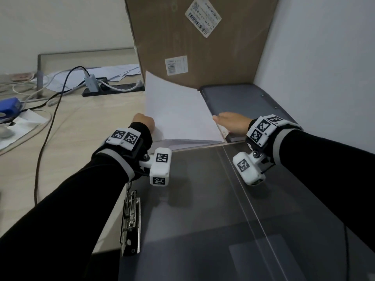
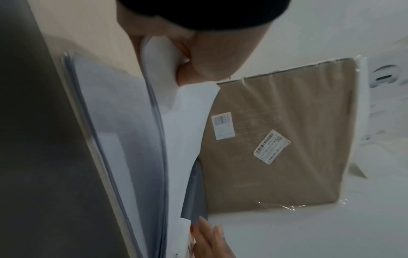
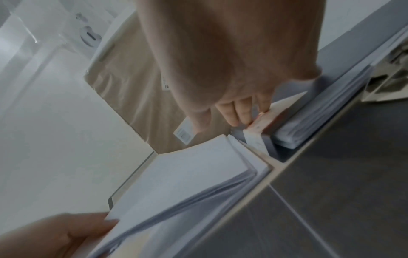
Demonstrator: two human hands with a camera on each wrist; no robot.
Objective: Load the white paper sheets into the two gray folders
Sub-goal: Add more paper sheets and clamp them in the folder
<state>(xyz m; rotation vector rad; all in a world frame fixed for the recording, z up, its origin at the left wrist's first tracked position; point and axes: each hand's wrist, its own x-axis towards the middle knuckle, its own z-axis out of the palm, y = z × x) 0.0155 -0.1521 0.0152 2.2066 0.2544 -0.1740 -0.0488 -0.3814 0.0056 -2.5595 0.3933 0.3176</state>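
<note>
Paper sheets (image 1: 178,110) — pinched in left hand (image 1: 144,121) fingers.

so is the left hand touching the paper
Touching. The left wrist view shows the left hand pinching a lifted bunch of paper between thumb and fingers; the head view shows it gripping the sheets' left edge.

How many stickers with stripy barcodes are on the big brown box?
2. One barcode sticker sits tilted near the cardboard box's top; the other sticker is lower, just above the lifted paper.
</note>
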